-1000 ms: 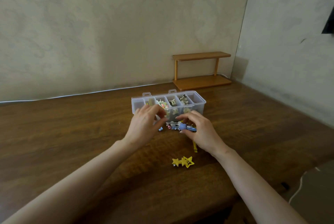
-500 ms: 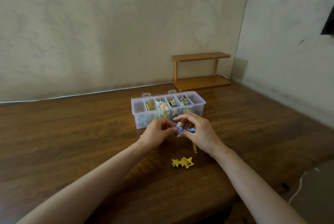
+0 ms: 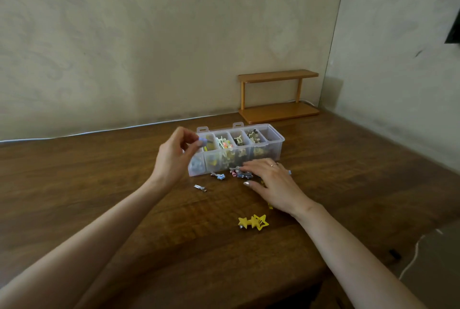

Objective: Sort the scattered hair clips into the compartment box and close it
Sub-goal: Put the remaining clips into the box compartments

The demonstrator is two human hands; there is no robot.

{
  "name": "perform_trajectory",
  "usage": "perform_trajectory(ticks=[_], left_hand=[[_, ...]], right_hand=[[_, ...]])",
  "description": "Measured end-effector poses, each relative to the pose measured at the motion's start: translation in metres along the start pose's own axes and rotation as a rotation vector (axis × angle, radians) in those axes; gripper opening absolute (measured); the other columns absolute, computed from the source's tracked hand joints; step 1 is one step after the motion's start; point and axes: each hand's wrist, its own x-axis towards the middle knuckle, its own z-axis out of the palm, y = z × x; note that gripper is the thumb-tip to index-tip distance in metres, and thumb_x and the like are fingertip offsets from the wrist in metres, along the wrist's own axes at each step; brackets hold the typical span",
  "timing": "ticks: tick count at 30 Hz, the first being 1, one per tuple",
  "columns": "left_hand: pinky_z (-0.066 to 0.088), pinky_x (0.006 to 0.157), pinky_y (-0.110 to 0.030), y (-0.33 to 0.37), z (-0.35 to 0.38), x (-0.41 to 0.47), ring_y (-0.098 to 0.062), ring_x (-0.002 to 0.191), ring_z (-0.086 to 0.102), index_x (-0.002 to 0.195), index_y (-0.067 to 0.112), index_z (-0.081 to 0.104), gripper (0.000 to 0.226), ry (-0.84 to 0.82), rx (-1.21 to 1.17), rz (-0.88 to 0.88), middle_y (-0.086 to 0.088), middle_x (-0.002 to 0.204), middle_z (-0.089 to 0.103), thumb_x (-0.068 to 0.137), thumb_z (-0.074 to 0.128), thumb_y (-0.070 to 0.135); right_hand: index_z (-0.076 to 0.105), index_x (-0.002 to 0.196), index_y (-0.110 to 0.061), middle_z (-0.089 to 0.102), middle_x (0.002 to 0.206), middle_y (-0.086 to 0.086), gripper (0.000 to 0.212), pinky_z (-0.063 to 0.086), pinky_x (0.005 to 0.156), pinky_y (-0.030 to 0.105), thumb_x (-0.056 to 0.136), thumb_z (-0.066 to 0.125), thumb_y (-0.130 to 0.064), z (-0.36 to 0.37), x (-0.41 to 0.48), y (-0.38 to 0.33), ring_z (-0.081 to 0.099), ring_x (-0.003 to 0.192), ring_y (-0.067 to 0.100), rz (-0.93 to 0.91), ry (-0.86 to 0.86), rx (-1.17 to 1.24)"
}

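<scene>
A clear compartment box (image 3: 278, 149) stands open on the wooden table, its sections holding several small clips. My left hand (image 3: 174, 159) hovers over the box's left end and pinches a small blue clip (image 3: 202, 142) between thumb and fingers. My right hand (image 3: 271, 181) lies flat on the table in front of the box, its fingertips on a little pile of blue and pink clips (image 3: 240, 173). A small blue clip (image 3: 220, 176) and a silver clip (image 3: 200, 187) lie loose to the left of the pile. A yellow star clip (image 3: 254, 222) lies nearer to me.
A small wooden shelf (image 3: 277, 95) stands against the back wall behind the box. A white cable (image 3: 104, 131) runs along the table's far edge. The table's right edge drops off at the lower right, where another cable (image 3: 413, 256) hangs.
My left hand took the blue clip from the pile and lifted it up and left to the box's left end. My right hand flattened onto the remaining pile.
</scene>
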Motion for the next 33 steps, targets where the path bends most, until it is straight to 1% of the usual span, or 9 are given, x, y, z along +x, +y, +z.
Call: perform_trajectory(ticks=[3, 6, 10, 13, 16, 20, 23, 28, 33], left_hand=[[0.045, 0.069, -0.034, -0.009, -0.011, 0.017, -0.018, 0.077, 0.058, 0.088, 0.014, 0.058, 0.009, 0.044, 0.052, -0.036, 0.000, 0.085, 0.067, 0.085, 0.063, 0.021], [0.048, 0.075, -0.039, -0.015, -0.015, 0.031, -0.021, 0.085, 0.060, 0.089, 0.017, 0.057, 0.007, 0.012, 0.146, -0.044, 0.000, 0.091, 0.068, 0.086, 0.060, 0.023], [0.041, 0.070, -0.033, -0.023, -0.015, 0.046, -0.019, 0.086, 0.056, 0.091, 0.018, 0.059, 0.005, -0.041, 0.381, -0.001, 0.002, 0.092, 0.066, 0.089, 0.055, 0.021], [0.044, 0.077, -0.038, -0.032, -0.014, 0.053, -0.021, 0.091, 0.054, 0.094, 0.019, 0.060, 0.010, -0.128, 0.501, 0.019, 0.002, 0.093, 0.067, 0.091, 0.052, 0.024], [0.044, 0.082, -0.041, -0.036, -0.011, 0.054, -0.023, 0.098, 0.052, 0.095, 0.020, 0.063, 0.014, -0.198, 0.572, 0.034, 0.000, 0.099, 0.065, 0.091, 0.052, 0.028], [0.041, 0.081, -0.040, -0.031, -0.006, 0.047, -0.026, 0.100, 0.048, 0.099, 0.015, 0.064, 0.016, -0.106, 0.560, 0.123, -0.005, 0.102, 0.060, 0.091, 0.054, 0.025], [0.039, 0.078, -0.037, -0.025, -0.003, 0.038, -0.028, 0.097, 0.049, 0.097, 0.013, 0.064, 0.014, -0.006, 0.554, 0.225, -0.007, 0.101, 0.060, 0.089, 0.056, 0.021], [0.038, 0.076, -0.035, -0.014, 0.007, 0.019, -0.028, 0.093, 0.051, 0.093, 0.012, 0.063, 0.010, 0.056, 0.540, 0.374, -0.007, 0.096, 0.060, 0.084, 0.063, 0.014], [0.035, 0.073, -0.038, -0.018, 0.002, 0.017, -0.026, 0.087, 0.051, 0.083, 0.014, 0.058, 0.012, 0.095, 0.663, 0.200, -0.001, 0.084, 0.066, 0.082, 0.049, 0.006]], right_hand=[[0.046, 0.135, -0.028, 0.045, 0.142, -0.010, 0.040, 0.022, 0.108, 0.030, 0.095, 0.049, -0.032, 0.000, 0.000, 0.000, 0.030, 0.135, 0.009, 0.008, -0.064, -0.015], [0.054, 0.128, -0.029, 0.053, 0.132, -0.010, 0.035, 0.029, 0.105, 0.032, 0.094, 0.053, -0.030, 0.000, 0.000, 0.000, 0.037, 0.129, 0.010, 0.003, -0.025, 0.020], [0.060, 0.119, -0.030, 0.060, 0.118, -0.011, 0.028, 0.035, 0.099, 0.033, 0.092, 0.057, -0.030, 0.000, 0.000, 0.000, 0.044, 0.118, 0.010, 0.008, 0.030, 0.060], [0.056, 0.124, -0.031, 0.058, 0.124, -0.012, 0.033, 0.032, 0.102, 0.032, 0.091, 0.057, -0.030, 0.000, 0.000, 0.000, 0.040, 0.122, 0.007, 0.016, -0.040, 0.063], [0.059, 0.122, -0.031, 0.059, 0.120, -0.011, 0.035, 0.035, 0.101, 0.034, 0.088, 0.062, -0.027, 0.000, 0.000, -0.001, 0.042, 0.118, 0.009, 0.024, -0.039, 0.065], [0.061, 0.116, -0.030, 0.059, 0.112, -0.011, 0.035, 0.038, 0.097, 0.037, 0.083, 0.068, -0.021, -0.002, 0.000, -0.003, 0.046, 0.110, 0.011, 0.038, -0.006, 0.100], [0.060, 0.115, -0.030, 0.057, 0.114, -0.010, 0.039, 0.037, 0.100, 0.035, 0.082, 0.069, -0.013, -0.004, 0.000, -0.005, 0.048, 0.113, 0.009, 0.049, 0.019, 0.140], [0.061, 0.111, -0.026, 0.058, 0.111, -0.010, 0.036, 0.040, 0.099, 0.031, 0.080, 0.071, -0.012, -0.007, -0.001, -0.008, 0.052, 0.107, 0.005, 0.037, 0.047, 0.186], [0.064, 0.106, -0.022, 0.059, 0.105, -0.009, 0.028, 0.047, 0.092, 0.028, 0.081, 0.070, -0.012, -0.007, -0.001, -0.008, 0.055, 0.101, 0.005, 0.041, 0.087, 0.244]])
